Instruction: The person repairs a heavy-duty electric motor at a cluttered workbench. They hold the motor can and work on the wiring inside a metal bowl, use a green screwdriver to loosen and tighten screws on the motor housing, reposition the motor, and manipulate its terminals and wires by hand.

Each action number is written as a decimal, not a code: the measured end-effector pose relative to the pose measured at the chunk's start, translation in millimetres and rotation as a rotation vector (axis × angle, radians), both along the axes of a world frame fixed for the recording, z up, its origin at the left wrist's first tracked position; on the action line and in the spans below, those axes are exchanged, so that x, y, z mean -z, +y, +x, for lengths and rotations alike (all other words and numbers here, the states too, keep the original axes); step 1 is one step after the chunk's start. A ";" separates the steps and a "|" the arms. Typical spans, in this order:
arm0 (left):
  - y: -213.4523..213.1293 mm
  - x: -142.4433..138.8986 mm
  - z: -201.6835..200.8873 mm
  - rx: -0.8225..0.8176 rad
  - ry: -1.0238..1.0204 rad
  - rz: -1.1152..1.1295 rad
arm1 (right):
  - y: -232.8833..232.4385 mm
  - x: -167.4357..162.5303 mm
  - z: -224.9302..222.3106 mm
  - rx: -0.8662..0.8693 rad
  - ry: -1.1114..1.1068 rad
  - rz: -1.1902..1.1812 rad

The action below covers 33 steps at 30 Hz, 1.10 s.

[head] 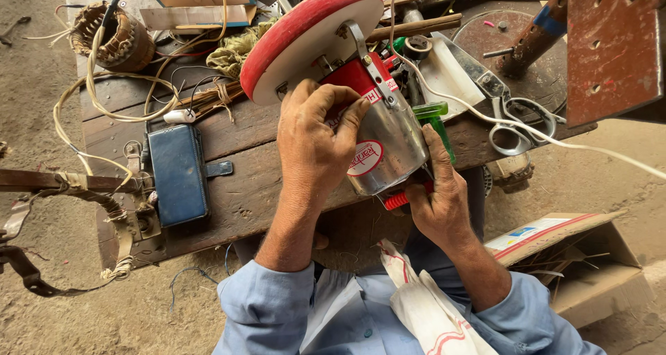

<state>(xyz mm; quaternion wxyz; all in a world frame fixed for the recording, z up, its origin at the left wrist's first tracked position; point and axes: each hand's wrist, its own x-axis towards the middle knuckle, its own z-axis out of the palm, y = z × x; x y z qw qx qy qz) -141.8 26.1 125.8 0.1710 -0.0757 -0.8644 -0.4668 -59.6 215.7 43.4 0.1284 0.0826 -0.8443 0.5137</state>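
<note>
My left hand (313, 141) grips the red and silver metal body of a small appliance (385, 136) held over the front edge of a dark wooden bench (243, 181). A wide round base (310, 34), red-rimmed with a white face, tops the appliance and points away from me. My right hand (438, 197) holds a green-handled screwdriver (436, 119) against the appliance's right side, the forefinger laid along the handle. A white cord (485, 115) runs from the appliance off to the right.
On the bench lie a blue case (178, 173), a copper-wound coil (114, 36), loose wires, scissors (517, 122) and cardboard (198, 1). A rusty perforated bracket (614, 46) stands at top right. An open cardboard box (583, 258) sits on the dirt floor.
</note>
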 end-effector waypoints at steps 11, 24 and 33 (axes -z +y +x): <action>-7.6 -4.3 -4.9 0.122 0.197 -0.259 | -1.4 3.2 -0.5 -0.005 -0.016 -0.023; -21.6 4.3 -17.2 0.315 0.289 -0.230 | 0.2 6.1 -0.7 -0.036 -0.021 -0.022; -28.2 4.3 -13.7 0.384 0.278 -0.196 | -0.4 5.0 0.8 -0.029 -0.027 -0.055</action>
